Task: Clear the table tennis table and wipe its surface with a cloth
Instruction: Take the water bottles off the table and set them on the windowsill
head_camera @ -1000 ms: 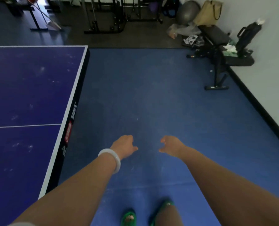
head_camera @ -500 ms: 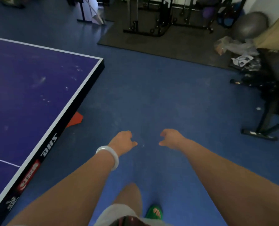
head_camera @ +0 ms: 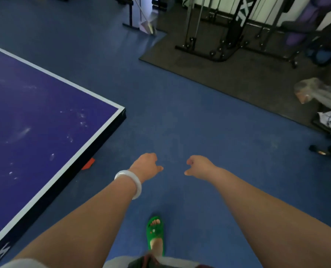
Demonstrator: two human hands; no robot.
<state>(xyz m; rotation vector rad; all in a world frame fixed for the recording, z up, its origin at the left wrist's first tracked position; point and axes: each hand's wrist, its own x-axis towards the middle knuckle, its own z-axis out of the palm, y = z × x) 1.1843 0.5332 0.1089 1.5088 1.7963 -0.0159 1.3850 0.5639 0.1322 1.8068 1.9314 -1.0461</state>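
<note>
The purple table tennis table (head_camera: 45,120) fills the left side, with a white border line and pale smudges on its surface; nothing lies on the part I can see. Its near corner points toward the middle of the view. My left hand (head_camera: 147,165), with a white bangle on the wrist, hangs over the blue floor to the right of the table edge, fingers curled and holding nothing. My right hand (head_camera: 197,166) is level with it a little further right, also curled and holding nothing. No cloth is in view.
A red piece (head_camera: 88,163) shows on the floor under the table edge. A dark mat (head_camera: 228,68) with gym racks (head_camera: 228,26) lies ahead on the right. Bags and clutter (head_camera: 321,105) sit at the right edge. My green slipper (head_camera: 155,231) steps on blue floor.
I have walked along the table's side and turned left; the table corner and the gym racks have come closer. Both hands stay curled and empty in front of me.
</note>
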